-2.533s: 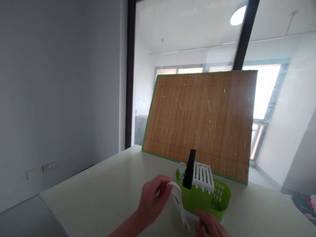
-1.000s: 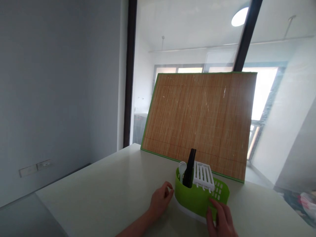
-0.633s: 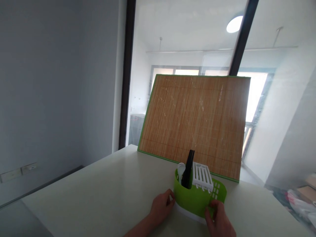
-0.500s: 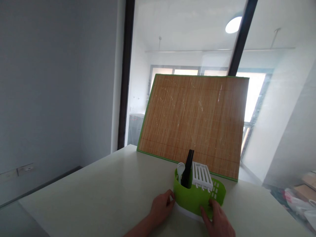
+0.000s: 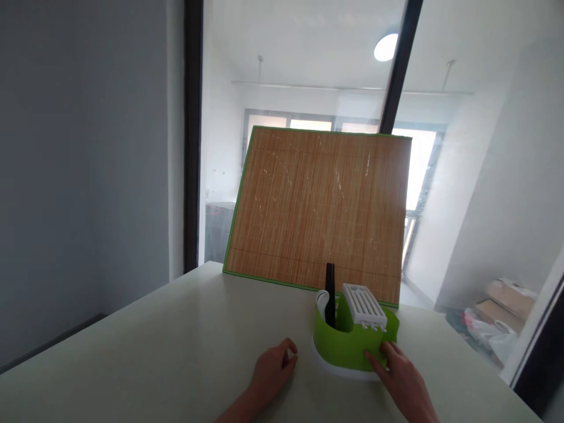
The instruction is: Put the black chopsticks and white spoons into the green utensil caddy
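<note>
A green utensil holder (image 5: 348, 348) stands on a white base (image 5: 335, 368) on the pale table (image 5: 176, 346). A black utensil (image 5: 329, 294), a white spoon (image 5: 322, 301) and a white slotted insert (image 5: 365, 305) stick out of it. My right hand (image 5: 400, 376) has its fingers on the holder's right front wall. My left hand (image 5: 273, 369) lies on the table a little to the left of the holder, holds nothing, and its fingers are loosely curled.
A large bamboo mat with a green border (image 5: 317, 208) leans against the glass partition (image 5: 449, 147) just behind the holder. The table's right edge (image 5: 484, 376) runs close to the holder. Beyond the glass, boxes and bags (image 5: 497, 305) lie on the floor.
My left hand has let go of the holder and moved left onto the table. The holder has turned under my right hand. My view has swung to the right.
</note>
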Motion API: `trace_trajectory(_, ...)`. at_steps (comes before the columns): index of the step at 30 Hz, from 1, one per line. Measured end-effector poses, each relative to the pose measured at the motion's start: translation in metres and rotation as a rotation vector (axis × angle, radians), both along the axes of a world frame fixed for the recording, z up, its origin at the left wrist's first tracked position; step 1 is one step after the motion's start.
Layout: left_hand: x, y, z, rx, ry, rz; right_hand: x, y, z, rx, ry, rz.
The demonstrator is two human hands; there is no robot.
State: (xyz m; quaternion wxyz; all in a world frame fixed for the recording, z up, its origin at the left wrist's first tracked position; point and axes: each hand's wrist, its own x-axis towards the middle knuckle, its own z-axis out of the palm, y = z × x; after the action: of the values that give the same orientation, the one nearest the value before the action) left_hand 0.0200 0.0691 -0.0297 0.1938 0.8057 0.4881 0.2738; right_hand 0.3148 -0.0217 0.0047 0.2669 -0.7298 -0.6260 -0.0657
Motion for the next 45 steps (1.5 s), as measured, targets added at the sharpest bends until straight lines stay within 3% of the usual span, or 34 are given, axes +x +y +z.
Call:
trace_trajectory(12, 0.0, 0.006, -0.005, -0.008, 0.077, -0.02, 0.145, -0.016, 0.003, -0.039, 0.125, -0.006)
trace_trajectory(20, 0.0, 0.006, -0.006, 0.002, 0.077, -0.025, 0.225, -0.015, -0.001, -0.025, 0.148, -0.139)
trace_trajectory(26, 0.0, 0.007, -0.008, 0.002, 0.092, -0.02, 0.271, -0.009, -0.003, -0.074, 0.121, -0.245)
trace_trajectory(31, 0.0, 0.009, -0.011, 0.005, 0.097, -0.013, 0.291, -0.003, -0.007, -0.08, 0.105, -0.261)
trace_trajectory(36, -0.001, 0.01, -0.011, 0.01, 0.101, -0.018, 0.284, -0.013, -0.015, 0.036, 0.026, -0.346)
trace_trajectory(40, -0.001, 0.01, -0.01, 0.002, 0.115, -0.024, 0.23, -0.03, -0.015, 0.234, 0.028, -0.512)
trace_trajectory(42, -0.001, 0.01, -0.009, -0.001, 0.123, -0.025, 0.18, -0.035, -0.015, 0.184, 0.079, -0.41)
trace_trajectory(45, 0.0, 0.009, -0.007, -0.004, 0.128, -0.033, 0.088, -0.034, -0.024, 0.155, -0.034, -0.089)
